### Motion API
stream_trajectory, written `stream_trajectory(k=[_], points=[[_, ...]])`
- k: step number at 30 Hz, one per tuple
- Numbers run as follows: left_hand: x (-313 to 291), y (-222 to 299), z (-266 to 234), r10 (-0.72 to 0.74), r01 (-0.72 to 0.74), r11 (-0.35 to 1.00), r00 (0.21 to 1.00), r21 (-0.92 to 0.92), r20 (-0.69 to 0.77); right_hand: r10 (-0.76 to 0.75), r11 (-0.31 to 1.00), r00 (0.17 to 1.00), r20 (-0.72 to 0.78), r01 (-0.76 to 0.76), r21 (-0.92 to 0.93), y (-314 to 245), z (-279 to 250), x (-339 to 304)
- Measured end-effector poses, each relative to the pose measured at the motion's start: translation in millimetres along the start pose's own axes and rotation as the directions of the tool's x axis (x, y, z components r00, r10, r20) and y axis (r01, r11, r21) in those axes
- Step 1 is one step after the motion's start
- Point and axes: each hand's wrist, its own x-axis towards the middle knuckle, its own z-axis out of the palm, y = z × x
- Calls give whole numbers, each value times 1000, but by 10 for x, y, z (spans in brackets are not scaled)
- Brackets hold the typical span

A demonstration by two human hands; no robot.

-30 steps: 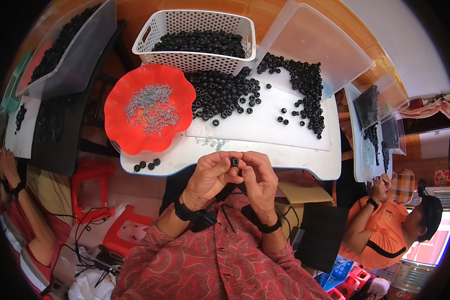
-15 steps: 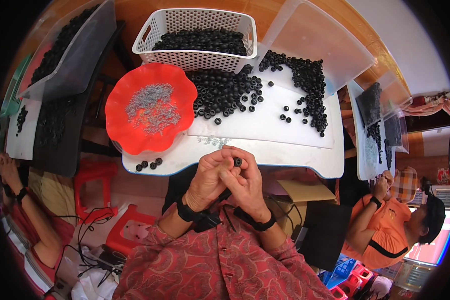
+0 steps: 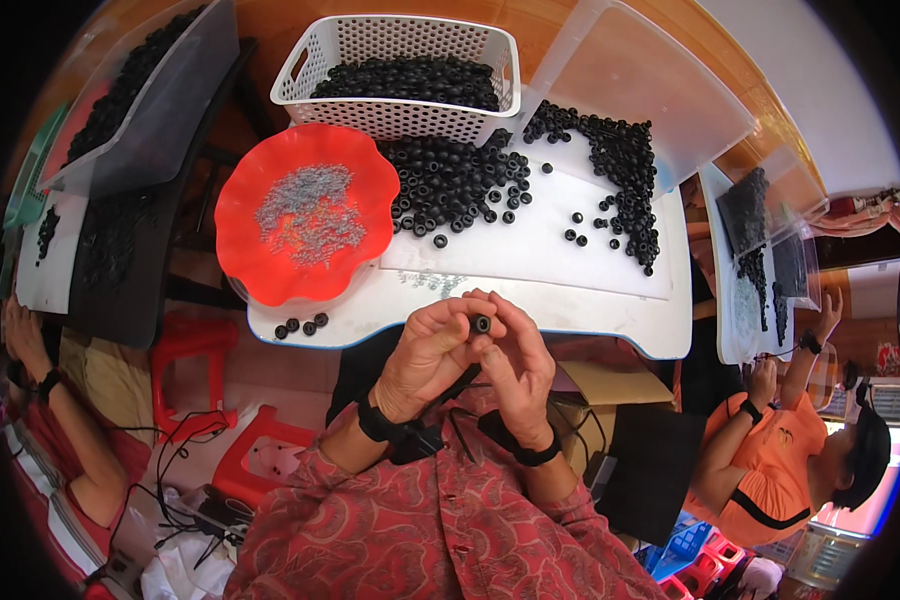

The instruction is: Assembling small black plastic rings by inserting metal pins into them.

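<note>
Just past the table's near edge, my left hand (image 3: 425, 352) pinches a small round black plastic piece with a hole in its end (image 3: 480, 324) between thumb and fingers. Close on its right is my right hand (image 3: 518, 372), thumb and fingers apart; its fingertips are beside the piece, and I cannot tell whether they touch it. Many similar black pieces (image 3: 450, 185) lie heaped on the white board (image 3: 555, 255). A red wavy-rimmed dish (image 3: 245, 215) holds small grey metal bits (image 3: 310, 215), and a few more bits (image 3: 432, 282) are scattered near the table edge.
A white perforated basket (image 3: 400, 118) of black pieces stands at the back, beside a tipped clear bin (image 3: 640, 90). Several loose pieces (image 3: 300, 326) sit at the table's left corner. Co-workers are on both sides; a red stool (image 3: 255, 455) and cables (image 3: 160, 490) are below left.
My right hand has moved slightly right and spread its fingers, away from the left. The black piece stays in my left hand. The co-worker on the right has raised an arm.
</note>
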Motion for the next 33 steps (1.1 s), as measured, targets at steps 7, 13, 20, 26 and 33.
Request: stream_trajectory(k=[7,13,20,26,33], points=[[1,-30,10,6,-6,1000,1000,10,3,-16,996,999,-52,12,-85,46,-60,-5],[10,3,61,19,-14,996,998,84,-62,-181,912,978,-107,126,-391,-4,-66,6],[12,-35,27,66,-30,976,984,214,-163,-282,679,956,84,260,-687,-60,-184,116],[0,-3,30,69,-29,973,984,227,-166,-295,620,946,131,294,-727,-100,-163,174],[5,-40,55,92,-70,987,984,144,-150,-284,715,957,61,254,-651,-49,-185,130]])
